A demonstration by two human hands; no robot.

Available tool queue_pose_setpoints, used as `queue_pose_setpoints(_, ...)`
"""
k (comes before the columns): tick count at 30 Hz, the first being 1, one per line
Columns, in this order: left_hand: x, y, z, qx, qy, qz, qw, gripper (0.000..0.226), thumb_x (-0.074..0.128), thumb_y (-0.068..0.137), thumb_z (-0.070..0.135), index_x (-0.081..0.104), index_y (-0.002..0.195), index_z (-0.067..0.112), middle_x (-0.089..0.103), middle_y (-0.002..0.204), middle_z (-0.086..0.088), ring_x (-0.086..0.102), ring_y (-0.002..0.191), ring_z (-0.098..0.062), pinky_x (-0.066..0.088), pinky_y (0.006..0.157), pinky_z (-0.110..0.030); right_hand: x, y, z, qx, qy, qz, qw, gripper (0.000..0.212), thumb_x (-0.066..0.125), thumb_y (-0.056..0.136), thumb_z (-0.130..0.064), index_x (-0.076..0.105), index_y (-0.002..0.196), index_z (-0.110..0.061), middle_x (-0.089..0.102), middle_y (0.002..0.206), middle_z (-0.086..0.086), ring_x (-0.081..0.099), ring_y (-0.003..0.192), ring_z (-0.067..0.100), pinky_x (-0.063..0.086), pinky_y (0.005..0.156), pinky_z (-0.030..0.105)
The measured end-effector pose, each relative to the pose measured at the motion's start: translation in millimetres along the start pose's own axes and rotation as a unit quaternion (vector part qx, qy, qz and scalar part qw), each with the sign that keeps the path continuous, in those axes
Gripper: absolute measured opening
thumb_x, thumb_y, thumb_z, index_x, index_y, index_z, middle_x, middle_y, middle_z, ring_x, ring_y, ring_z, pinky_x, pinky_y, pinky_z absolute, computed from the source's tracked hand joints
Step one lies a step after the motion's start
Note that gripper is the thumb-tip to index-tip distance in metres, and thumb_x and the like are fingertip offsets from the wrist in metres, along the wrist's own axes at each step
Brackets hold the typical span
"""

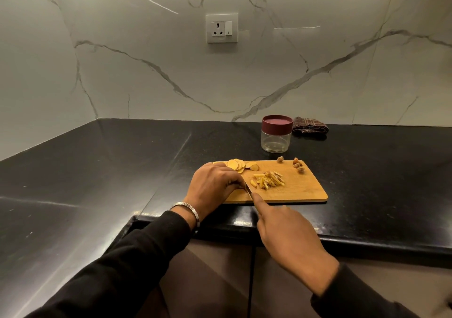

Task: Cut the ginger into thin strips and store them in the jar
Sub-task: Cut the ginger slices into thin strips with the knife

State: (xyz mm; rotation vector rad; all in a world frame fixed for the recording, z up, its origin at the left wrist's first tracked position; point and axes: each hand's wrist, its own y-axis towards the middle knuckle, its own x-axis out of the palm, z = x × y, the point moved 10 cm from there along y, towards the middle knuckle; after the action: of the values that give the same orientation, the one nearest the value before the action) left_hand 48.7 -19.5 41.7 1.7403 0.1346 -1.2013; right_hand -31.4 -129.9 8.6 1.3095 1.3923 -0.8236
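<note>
my left hand point(215, 185) curls down over a bit of ginger i can't see under the fingers, pinning it on the pale wooden rectangular cutting board point(300, 190). my right hand point(288, 239) grips the small steel-bladed knife point(248, 189), forefinger laid along its spine, blade right beside my left fingertips. that closeness is the risk: a slip on a thin slice could nick me. the heap of thin yellow ginger strips point(269, 182) lies mid-board, the round yellow ginger slices point(237, 164) fanned at the far edge. the clear plastic jar with maroon lid point(276, 134) stands behind, lid on, so nothing is stored yet.
</note>
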Motion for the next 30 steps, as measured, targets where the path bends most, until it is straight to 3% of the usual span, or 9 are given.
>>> queue_pose_setpoints(3, -2.6, 0.2, 0.4, -0.004, -0.005, 0.007, 1.0, 0.009, 0.082, 0.08, 0.031, 0.077, 0.085, 0.035, 0.073, 0.083, 0.016, 0.065, 0.078, -0.006, 0.043, 0.063, -0.021, 0.0, -15.6, 1.1, -0.011, -0.017, 0.008, 1.0, 0.061, 0.032, 0.108, -0.033, 0.0, 0.159, -0.036, 0.051, 0.086, -0.001, 0.048, 0.075, 0.017, 0.036, 0.065, 0.031)
queue_pose_setpoints(7, -1.6, 1.0, -1.5, -0.01, -0.011, 0.0, 1.0, 0.009, 0.081, 0.081, 0.029, 0.077, 0.086, 0.035, 0.073, 0.084, 0.015, 0.066, 0.08, -0.007, 0.047, 0.064, -0.023, -1.7, -29.4, 3.3, 0.004, -0.068, 0.0, 0.998, 0.065, 0.032, 0.108, -0.027, -0.007, 0.158, -0.038, 0.038, 0.076, -0.001, 0.039, 0.069, 0.02, 0.032, 0.063, 0.034)
queue_pose_setpoints(12, 0.5, -0.1, -3.5, -0.013, -0.021, -0.007, 1.0, 0.008, 0.079, 0.083, 0.028, 0.075, 0.088, 0.033, 0.072, 0.085, 0.013, 0.066, 0.081, -0.009, 0.052, 0.066, -0.028, -5.2, -30.3, 3.1, 0.017, -0.126, -0.018, 0.992, 0.073, 0.033, 0.106, -0.011, -0.012, 0.157, -0.037, 0.041, 0.083, 0.001, 0.04, 0.073, 0.022, 0.031, 0.06, 0.032)
queue_pose_setpoints(17, 2.9, 1.6, 0.4, 0.001, -0.04, -0.014, 0.999, 0.008, 0.076, 0.086, 0.026, 0.075, 0.092, 0.032, 0.073, 0.09, 0.013, 0.066, 0.084, -0.008, 0.054, 0.069, -0.027, -9.1, -33.1, 13.3, 0.038, -0.149, -0.017, 0.988, 0.073, 0.032, 0.106, -0.012, -0.013, 0.156, -0.042, 0.037, 0.078, 0.0, 0.036, 0.065, 0.019, 0.032, 0.063, 0.031)
queue_pose_setpoints(23, 15.7, 2.8, 2.1, 0.029, -0.045, -0.05, 0.997, 0.022, 0.067, 0.093, 0.023, 0.075, 0.109, 0.036, 0.07, 0.113, 0.012, 0.06, 0.102, -0.01, 0.052, 0.075, -0.023, -10.9, -33.2, 14.3, 0.043, -0.136, 0.0, 0.99, 0.069, 0.03, 0.108, -0.017, -0.013, 0.156, -0.042, 0.032, 0.071, -0.002, 0.026, 0.056, 0.011, 0.016, 0.046, 0.027)
queue_pose_setpoints(26, 19.2, 3.2, 2.5, 0.036, -0.035, -0.054, 0.997, 0.029, 0.065, 0.094, 0.018, 0.072, 0.117, 0.035, 0.069, 0.115, 0.009, 0.059, 0.103, -0.013, 0.053, 0.074, -0.027, -9.0, -32.2, 14.9, 0.039, -0.13, 0.009, 0.991, 0.069, 0.029, 0.108, -0.018, -0.015, 0.155, -0.044, 0.033, 0.071, -0.002, 0.029, 0.056, 0.012, 0.017, 0.046, 0.028)
queue_pose_setpoints(30, 11.4, 1.6, -2.4, -0.004, -0.039, -0.019, 0.999, 0.031, 0.065, 0.094, 0.027, 0.068, 0.125, 0.03, 0.069, 0.117, 0.007, 0.062, 0.105, -0.014, 0.051, 0.078, -0.025, -8.4, -32.8, 17.9, 0.04, -0.095, 0.027, 0.994, 0.069, 0.032, 0.108, -0.024, -0.014, 0.155, -0.045, 0.041, 0.076, -0.003, 0.034, 0.059, 0.012, 0.024, 0.049, 0.028)
